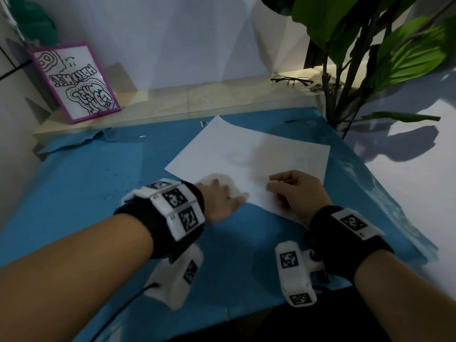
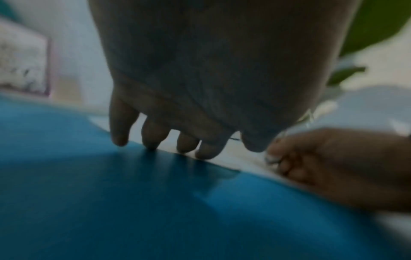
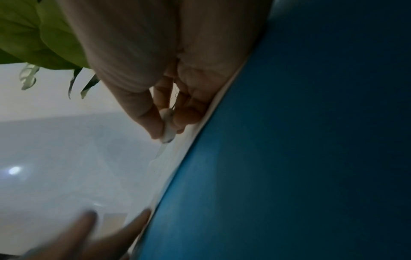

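Sheet of paper (image 1: pixel 246 154), white and thin, lies flat and skewed on a blue table cover (image 1: pixel 98 193), with its near edge under both hands. It looks light, limp and easy to crease, and likely to slide on the smooth cover, so it is best pinned flat with a palm or lifted by a corner. The left hand (image 1: pixel 219 201) rests on the near left edge, its fingers (image 2: pixel 120 130) straight and spread, tips touching where paper meets cover. The right hand (image 1: pixel 298 191) is curled, thumb and fingers pinching a small white tool (image 3: pixel 167 126) whose tip meets the paper; what kind of tool it is cannot be told. Behind are a framed drawing (image 1: pixel 74 82), spectacles (image 1: pixel 292 80) and a leafy plant (image 1: pixel 370 45)
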